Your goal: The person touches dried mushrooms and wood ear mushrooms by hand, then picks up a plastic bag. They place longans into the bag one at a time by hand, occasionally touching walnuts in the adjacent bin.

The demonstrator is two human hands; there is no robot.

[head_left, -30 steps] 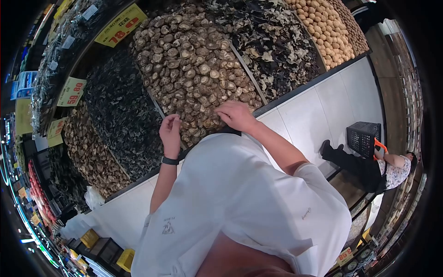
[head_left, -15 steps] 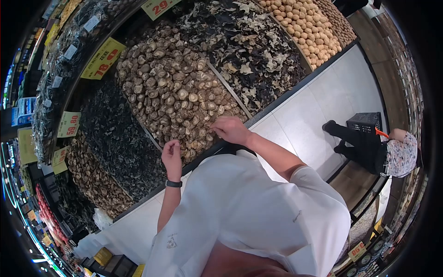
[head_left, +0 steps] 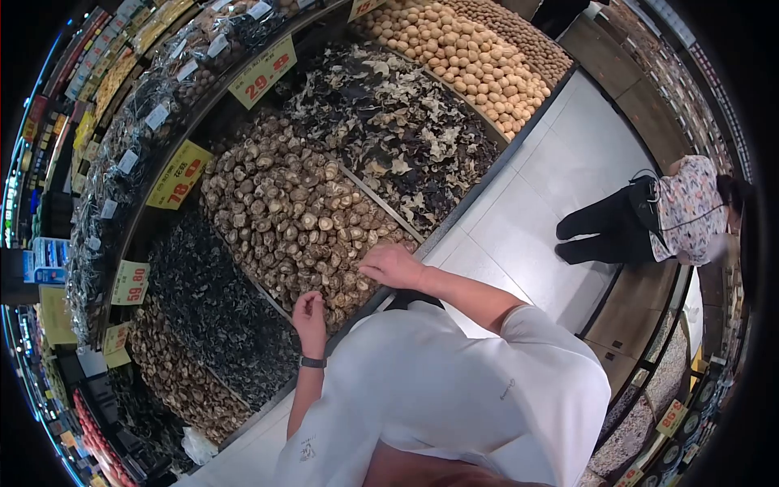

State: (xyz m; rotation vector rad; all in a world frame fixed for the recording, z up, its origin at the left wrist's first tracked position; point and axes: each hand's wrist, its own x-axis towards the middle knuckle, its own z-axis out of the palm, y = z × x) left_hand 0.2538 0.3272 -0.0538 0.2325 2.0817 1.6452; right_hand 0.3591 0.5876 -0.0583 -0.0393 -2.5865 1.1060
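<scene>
Dried shiitake mushrooms (head_left: 284,203) fill the bin in front of me, brown with pale, cracked caps. My right hand (head_left: 391,266) rests at the near right part of this heap, palm down. Its fingers are bent together with the tips against the mushrooms, and what they grip is hidden. My left hand (head_left: 309,315) hovers at the near left edge of the bin, with a dark band on the wrist. Its fingers are curled in toward the thumb; anything between them is too small to make out.
Black dried fungus (head_left: 219,300) lies in the bin to the left, darker and paler fungus (head_left: 398,122) in the one to the right. Walnuts (head_left: 462,61) are farther right. Price signs (head_left: 180,174) line the back. Another person (head_left: 641,215) stands on the tiled floor (head_left: 527,203) at right.
The view has shifted, so the bins and my hands sit lower in it. My right hand stays at the mushrooms with its fingers lower over them. The other person has turned; their basket is no longer visible.
</scene>
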